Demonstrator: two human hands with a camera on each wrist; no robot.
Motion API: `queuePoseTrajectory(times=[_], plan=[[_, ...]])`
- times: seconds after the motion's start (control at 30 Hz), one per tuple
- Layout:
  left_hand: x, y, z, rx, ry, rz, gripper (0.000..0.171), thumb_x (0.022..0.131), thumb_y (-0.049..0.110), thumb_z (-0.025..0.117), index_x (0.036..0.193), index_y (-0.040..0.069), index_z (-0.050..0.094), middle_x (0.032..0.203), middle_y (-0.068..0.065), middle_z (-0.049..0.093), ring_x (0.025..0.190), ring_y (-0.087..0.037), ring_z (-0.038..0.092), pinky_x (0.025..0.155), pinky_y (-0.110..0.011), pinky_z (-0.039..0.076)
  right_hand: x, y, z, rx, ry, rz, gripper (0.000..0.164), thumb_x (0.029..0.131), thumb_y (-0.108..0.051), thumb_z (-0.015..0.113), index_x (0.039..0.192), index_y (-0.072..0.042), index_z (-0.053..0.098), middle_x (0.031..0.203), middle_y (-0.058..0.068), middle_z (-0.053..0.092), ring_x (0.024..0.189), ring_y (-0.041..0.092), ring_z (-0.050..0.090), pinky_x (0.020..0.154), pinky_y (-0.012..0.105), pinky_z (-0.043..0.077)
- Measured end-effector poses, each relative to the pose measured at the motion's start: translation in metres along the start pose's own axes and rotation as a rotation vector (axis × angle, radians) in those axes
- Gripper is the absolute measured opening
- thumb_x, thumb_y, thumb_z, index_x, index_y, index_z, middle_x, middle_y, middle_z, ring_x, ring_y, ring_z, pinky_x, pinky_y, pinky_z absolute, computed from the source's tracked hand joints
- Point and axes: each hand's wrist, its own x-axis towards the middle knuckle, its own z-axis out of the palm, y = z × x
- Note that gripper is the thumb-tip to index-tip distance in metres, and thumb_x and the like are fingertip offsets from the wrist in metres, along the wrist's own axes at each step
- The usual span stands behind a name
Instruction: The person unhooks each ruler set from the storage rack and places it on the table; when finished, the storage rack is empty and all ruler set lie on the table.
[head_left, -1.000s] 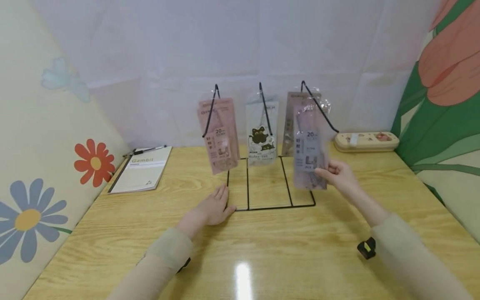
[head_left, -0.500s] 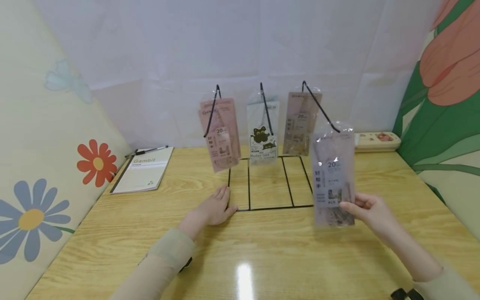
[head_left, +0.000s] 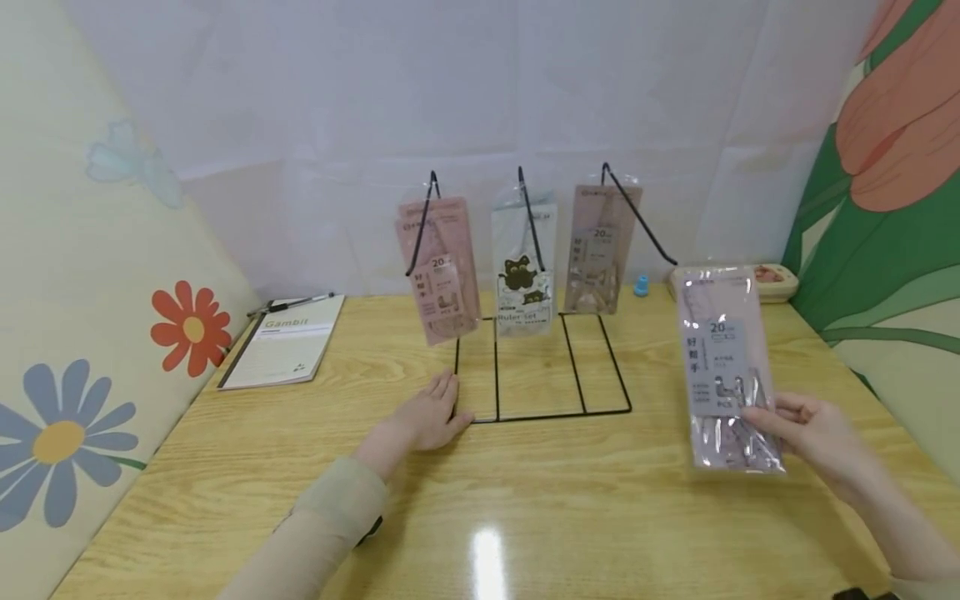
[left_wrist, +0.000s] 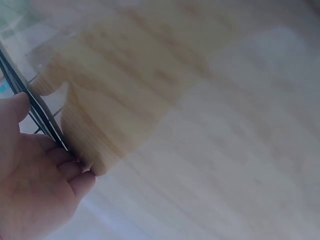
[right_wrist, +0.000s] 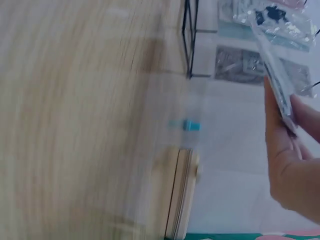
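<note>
The right hand [head_left: 825, 435] pinches the shiny packet [head_left: 722, 371] low on its side, above the table [head_left: 420, 521], right of the rack [head_left: 540, 417]. It looks light, bendy, slippery; pinching an edge should work. The left hand [head_left: 423, 419] lies by the rack, fingers [head_left: 442, 387] straight.

- Ruler packet [head_left: 727, 367]: pale pink card in clear plastic, marked "20", off the hooks, pinched near its lower right edge by the right hand [head_left: 832, 442], slightly tilted, right of the rack.
- Black wire display rack [head_left: 540, 417]: standing, three hooks, left side of its base touched by the left hand [head_left: 427, 415].
- Hanging: pink packets [head_left: 446, 292] left, white "Ruler set" packet [head_left: 525, 300] with dark cats centre, greyish-pink packet [head_left: 596, 267] right.
</note>
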Motion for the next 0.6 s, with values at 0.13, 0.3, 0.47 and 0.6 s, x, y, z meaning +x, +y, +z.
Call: queuePoseTrajectory(times=[0.13,0.3,0.47,0.6], plan=[[0.000,0.000,0.000,0.003,0.006,0.000,0.072,0.102,0.042,0.034,0.147,-0.009,0.010,0.156,-0.025,0.006,0.145,-0.037,0.008,0.120,-0.046,0.014,0.018,0.000,-0.007,-0.238,0.018,0.114,0.054,0.094,-0.030,0.058,0.126,0.012,0.051,0.089,-0.010,0.070,0.075,0.004,0.064,0.066,0.026,0.055],[0.000,-0.001,0.000,0.017,0.003,-0.005,0.072,0.102,0.042,0.033,0.148,-0.008,0.010,0.156,-0.025,0.006,0.145,-0.037,0.008,0.120,-0.046,0.015,0.046,0.004,-0.009,-0.428,-0.027,0.192,0.054,0.092,-0.035,0.059,0.117,0.013,0.056,0.078,-0.004,0.065,0.070,0.008,0.056,0.062,0.026,0.048],[-0.001,0.001,-0.001,0.020,-0.004,-0.007,0.072,0.102,0.042,0.033,0.148,-0.008,0.011,0.156,-0.025,0.006,0.145,-0.037,0.008,0.120,-0.046,0.015,0.073,0.006,-0.002,-0.467,-0.055,0.238,0.047,0.089,-0.033,0.062,0.107,0.010,0.062,0.078,0.000,0.063,0.071,0.011,0.052,0.061,0.025,0.045],[-0.002,0.002,-0.002,0.018,-0.016,-0.012,0.072,0.102,0.042,0.033,0.148,-0.008,0.010,0.156,-0.024,0.005,0.146,-0.037,0.007,0.120,-0.045,0.014,0.087,0.002,0.004,-0.482,-0.012,0.233,0.038,0.086,-0.027,0.065,0.096,0.010,0.063,0.076,0.004,0.062,0.067,0.011,0.051,0.057,0.024,0.043]])
